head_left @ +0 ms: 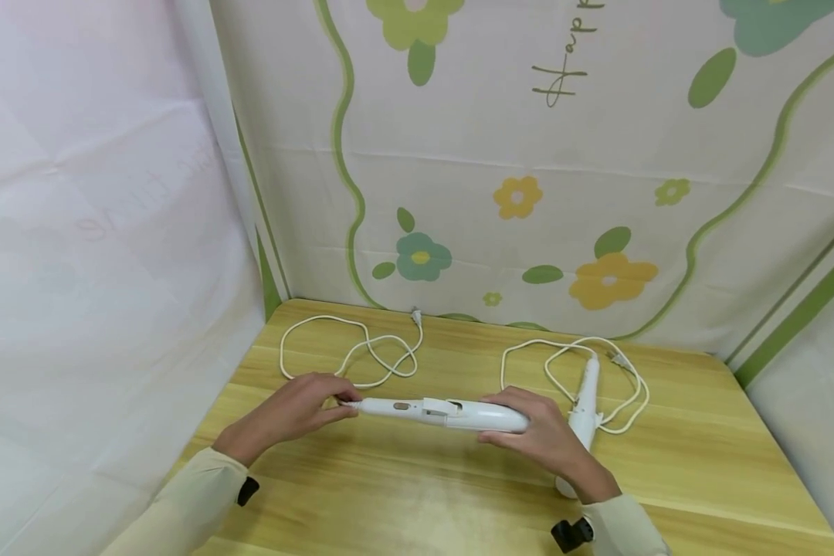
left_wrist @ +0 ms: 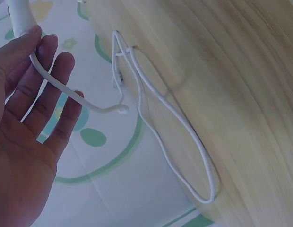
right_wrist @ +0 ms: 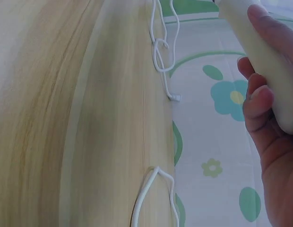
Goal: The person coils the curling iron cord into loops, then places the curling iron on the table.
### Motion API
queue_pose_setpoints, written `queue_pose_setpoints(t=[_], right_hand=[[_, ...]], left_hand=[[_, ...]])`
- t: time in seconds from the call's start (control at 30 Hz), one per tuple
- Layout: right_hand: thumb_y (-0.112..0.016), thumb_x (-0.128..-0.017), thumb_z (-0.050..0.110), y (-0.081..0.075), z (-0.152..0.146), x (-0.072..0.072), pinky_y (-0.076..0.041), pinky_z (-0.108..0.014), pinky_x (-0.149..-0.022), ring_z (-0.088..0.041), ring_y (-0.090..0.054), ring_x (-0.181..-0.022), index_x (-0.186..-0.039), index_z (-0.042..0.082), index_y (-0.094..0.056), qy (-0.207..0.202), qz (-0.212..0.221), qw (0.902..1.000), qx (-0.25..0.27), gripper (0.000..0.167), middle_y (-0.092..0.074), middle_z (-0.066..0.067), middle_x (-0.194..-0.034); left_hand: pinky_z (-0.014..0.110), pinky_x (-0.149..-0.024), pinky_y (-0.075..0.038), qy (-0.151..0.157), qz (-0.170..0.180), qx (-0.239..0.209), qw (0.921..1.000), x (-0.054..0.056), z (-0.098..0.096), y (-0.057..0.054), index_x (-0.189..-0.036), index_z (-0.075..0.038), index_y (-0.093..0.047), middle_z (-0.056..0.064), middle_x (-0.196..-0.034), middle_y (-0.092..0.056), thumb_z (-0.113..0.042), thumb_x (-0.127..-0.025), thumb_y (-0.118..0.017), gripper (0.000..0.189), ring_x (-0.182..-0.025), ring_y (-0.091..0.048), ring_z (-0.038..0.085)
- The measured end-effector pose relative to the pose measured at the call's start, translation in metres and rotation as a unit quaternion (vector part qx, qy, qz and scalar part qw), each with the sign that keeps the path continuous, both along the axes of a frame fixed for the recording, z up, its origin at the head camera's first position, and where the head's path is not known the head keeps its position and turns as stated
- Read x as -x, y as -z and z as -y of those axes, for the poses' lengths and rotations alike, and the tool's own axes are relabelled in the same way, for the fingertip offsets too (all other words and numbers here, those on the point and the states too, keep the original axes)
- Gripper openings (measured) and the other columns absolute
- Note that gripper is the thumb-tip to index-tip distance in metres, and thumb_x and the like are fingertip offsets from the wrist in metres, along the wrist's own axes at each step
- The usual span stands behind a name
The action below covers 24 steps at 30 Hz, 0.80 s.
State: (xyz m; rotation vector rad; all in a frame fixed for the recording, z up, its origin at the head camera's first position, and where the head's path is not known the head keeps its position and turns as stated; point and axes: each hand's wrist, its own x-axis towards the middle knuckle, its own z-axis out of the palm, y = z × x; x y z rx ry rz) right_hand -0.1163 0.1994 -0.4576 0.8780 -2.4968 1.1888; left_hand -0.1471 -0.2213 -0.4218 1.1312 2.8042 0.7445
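A white corded curling iron [head_left: 403,409] is held level above the table, its slim handle with a small button on the left and its thick rounded end on the right. My left hand [head_left: 309,405] pinches it where the cord leaves the handle; in the left wrist view the cord [left_wrist: 66,90] trails past the spread fingers. Around the thick end curls my right hand [head_left: 531,428], thumb and fingers on opposite sides in the right wrist view. A second white curling iron [head_left: 585,405] lies on the table, partly hidden behind the right hand and forearm.
On the wooden table [head_left: 403,494], the held iron's cord loops at the back left, its plug [head_left: 417,316] near the rear edge. The second iron's cord [head_left: 642,394] coils at the back right. Flower-printed cloth [head_left: 459,208] hangs behind, with pale cloth at both sides.
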Motion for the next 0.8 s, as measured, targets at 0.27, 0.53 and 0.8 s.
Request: queue_pose_setpoints(t=[0.27, 0.53, 0.8], right_hand=[[-0.100, -0.080, 0.024, -0.001, -0.011, -0.005, -0.052, -0.025, -0.060, -0.001, -0.061, -0.074, -0.120, 0.024, -0.082, 0.000, 0.004, 0.9999, 0.016, 0.044, -0.081, 0.005, -0.107], [-0.095, -0.085, 0.010, -0.002, -0.020, -0.011, -0.055, -0.028, -0.049, -0.005, -0.064, -0.064, -0.125, 0.017, -0.081, -0.029, 0.090, 0.9915, 0.090, 0.043, -0.081, -0.005, -0.108], [-0.094, -0.086, 0.011, 0.002, -0.025, -0.019, -0.056, -0.030, -0.051, -0.005, -0.065, -0.063, -0.128, 0.010, -0.079, 0.001, 0.138, 0.9856, 0.097, 0.044, -0.081, -0.012, -0.113]], left_hand=[[0.034, -0.081, -0.062, 0.003, -0.017, 0.011, 0.9998, -0.001, -0.011, -0.003, -0.111, -0.020, -0.082, -0.011, -0.102, -0.081, -0.028, -0.101, -0.079, 0.013, -0.093, -0.074, 0.004], [0.031, -0.077, -0.061, 0.006, -0.017, 0.000, 0.9998, -0.006, -0.016, -0.004, -0.109, -0.020, -0.081, -0.011, -0.100, -0.081, -0.026, -0.099, -0.082, 0.012, -0.090, -0.073, 0.002], [0.028, -0.076, -0.059, 0.008, -0.026, -0.003, 0.9996, -0.008, -0.022, -0.005, -0.109, -0.021, -0.082, -0.013, -0.099, -0.081, -0.028, -0.101, -0.081, 0.011, -0.089, -0.072, 0.000]])
